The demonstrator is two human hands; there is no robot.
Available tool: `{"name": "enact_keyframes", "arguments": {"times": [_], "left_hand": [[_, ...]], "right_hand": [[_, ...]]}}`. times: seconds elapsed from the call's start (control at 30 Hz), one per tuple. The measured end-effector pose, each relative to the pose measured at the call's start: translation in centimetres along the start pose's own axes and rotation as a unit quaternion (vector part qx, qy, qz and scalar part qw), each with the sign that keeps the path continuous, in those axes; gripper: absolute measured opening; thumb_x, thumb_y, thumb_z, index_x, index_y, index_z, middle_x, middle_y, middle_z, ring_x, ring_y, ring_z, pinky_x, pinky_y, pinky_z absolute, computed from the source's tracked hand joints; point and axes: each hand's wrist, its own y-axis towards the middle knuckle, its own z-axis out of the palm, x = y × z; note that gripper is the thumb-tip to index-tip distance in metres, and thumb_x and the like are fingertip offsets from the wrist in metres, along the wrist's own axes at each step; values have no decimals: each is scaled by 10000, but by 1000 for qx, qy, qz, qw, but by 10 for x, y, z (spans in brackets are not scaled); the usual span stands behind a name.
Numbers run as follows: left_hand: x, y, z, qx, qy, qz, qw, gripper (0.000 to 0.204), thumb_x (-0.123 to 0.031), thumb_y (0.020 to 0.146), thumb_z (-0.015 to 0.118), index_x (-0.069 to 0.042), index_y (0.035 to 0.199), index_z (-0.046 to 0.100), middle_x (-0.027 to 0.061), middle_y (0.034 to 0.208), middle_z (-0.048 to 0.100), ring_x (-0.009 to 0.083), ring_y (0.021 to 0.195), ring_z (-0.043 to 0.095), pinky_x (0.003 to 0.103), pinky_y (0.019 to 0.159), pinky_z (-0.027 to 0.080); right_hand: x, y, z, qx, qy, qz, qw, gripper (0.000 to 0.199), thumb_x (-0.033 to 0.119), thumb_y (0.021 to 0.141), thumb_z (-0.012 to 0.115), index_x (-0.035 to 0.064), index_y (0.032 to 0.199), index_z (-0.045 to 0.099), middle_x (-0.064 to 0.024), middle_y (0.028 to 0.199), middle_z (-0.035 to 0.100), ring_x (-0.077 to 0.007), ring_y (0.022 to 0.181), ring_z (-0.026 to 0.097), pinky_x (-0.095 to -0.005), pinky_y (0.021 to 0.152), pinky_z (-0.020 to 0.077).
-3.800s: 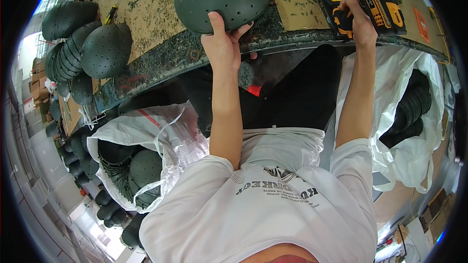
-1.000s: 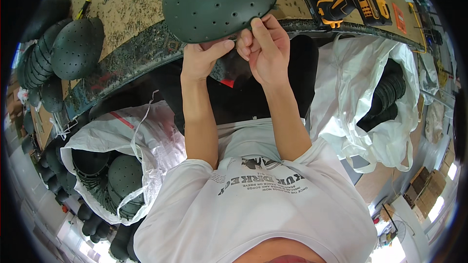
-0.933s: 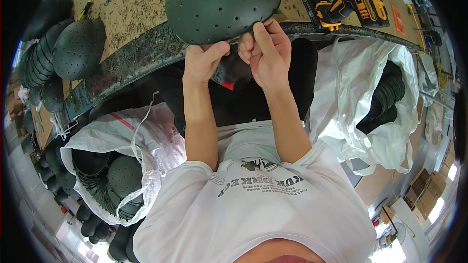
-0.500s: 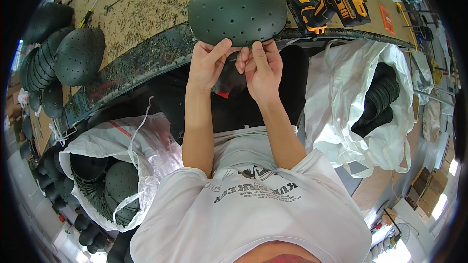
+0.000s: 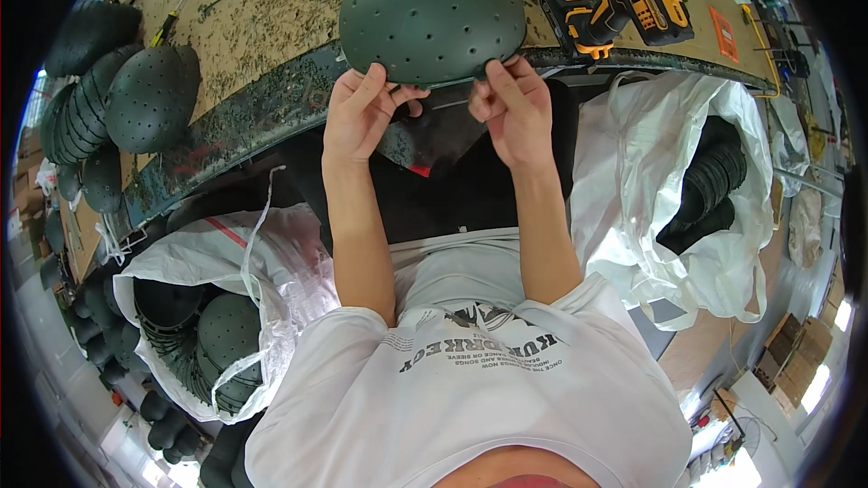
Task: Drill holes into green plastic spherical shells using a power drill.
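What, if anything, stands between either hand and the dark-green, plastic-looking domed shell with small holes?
Nothing visible. The bare left hand and bare right hand both hold the domed shell at its near edge. The black-and-yellow power drill lies to the right, apart from the shell, not between.

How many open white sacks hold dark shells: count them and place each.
2: the left sack, beside the left forearm, and the right sack, beside the right forearm, both on the near side of the table. Others may be hidden beneath it.
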Motion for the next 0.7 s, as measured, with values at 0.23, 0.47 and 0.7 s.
{"name": "enact_keyframes", "arguments": {"times": [0.23,0.47,0.7], "left_hand": [[-34,-3,-4,-178,116,-20,977,315,-144,993,593,69,1209,506,80,800,630,162,693,646,387,680,597],[-58,-6,0,-300,287,37,909,494,-140,964,632,89,1344,415,89,914,582,143,744,610,336,658,612],[-90,-24,-1,-259,436,80,858,572,-197,943,671,29,1418,447,210,1396,510,252,1156,603,374,893,554]], "right_hand": [[-66,-26,30,-88,-31,-21,995,136,151,1006,584,35,1065,547,-73,830,630,-112,590,549,-259,532,445],[-32,-29,12,-24,-306,70,949,146,127,953,644,26,1057,624,-44,833,656,-81,643,595,-246,570,494],[79,-22,-63,-201,-452,-389,777,408,-16,855,727,-15,1216,536,-84,1092,623,-157,995,600,-299,894,503]]}}
